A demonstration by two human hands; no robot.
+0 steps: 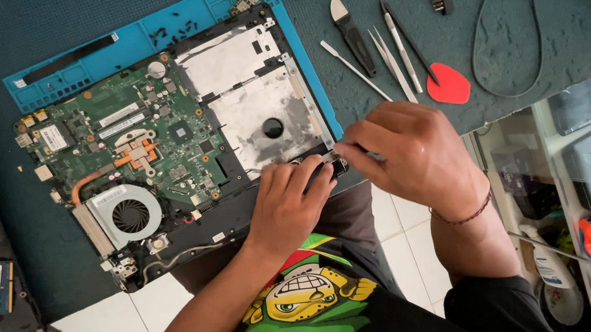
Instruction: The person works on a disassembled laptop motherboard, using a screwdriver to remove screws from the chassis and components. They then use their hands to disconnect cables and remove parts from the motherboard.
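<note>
Left hand (286, 204): grip curled together on the black plastic laptop base (242, 216) edge.
Right hand (412, 149): grip pinched on a small metal hinge (329, 158).
Motherboard (122, 137): green, flat, 1 round fan.
Counter (518, 37): teal, rough.

Opened laptop (181, 142) lies on mat (76, 65); tools (386, 52) to its right.

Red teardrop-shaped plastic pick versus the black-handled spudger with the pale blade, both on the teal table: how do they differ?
The red teardrop-shaped plastic pick is flat, wide and short; the black-handled spudger with the pale blade is long and narrow. The pick is one colour throughout, while the spudger has a dark handle and a light tip. The pick lies nearer the right hand than the spudger does. Both rest untouched on the teal table, right of the opened laptop.
</note>
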